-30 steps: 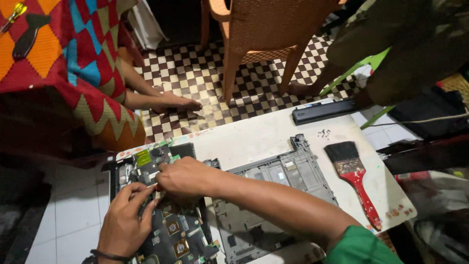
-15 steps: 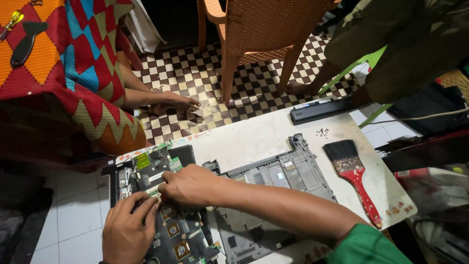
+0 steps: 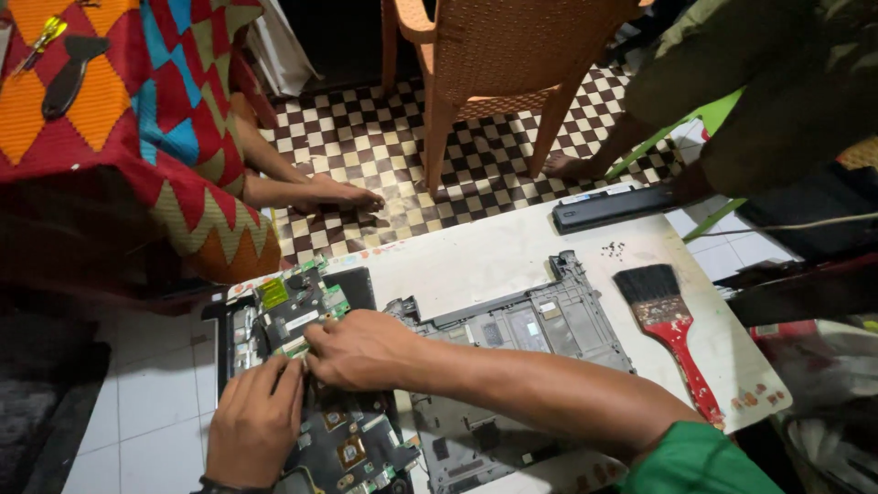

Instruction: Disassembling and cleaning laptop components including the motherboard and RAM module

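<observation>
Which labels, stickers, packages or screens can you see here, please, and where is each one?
Yellow-green square sticker: on the circuit board's far end, beyond both hands.
White strip label: along the long black battery pack, on the white table's far edge.
No packages or screens.

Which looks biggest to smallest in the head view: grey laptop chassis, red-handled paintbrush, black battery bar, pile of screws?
1. Grey laptop chassis, partly hidden by the right forearm.
2. Red-handled paintbrush and black battery bar: similar length, and the bar lies farther away, so unranked.
3. Pile of screws, by far the smallest.
</observation>
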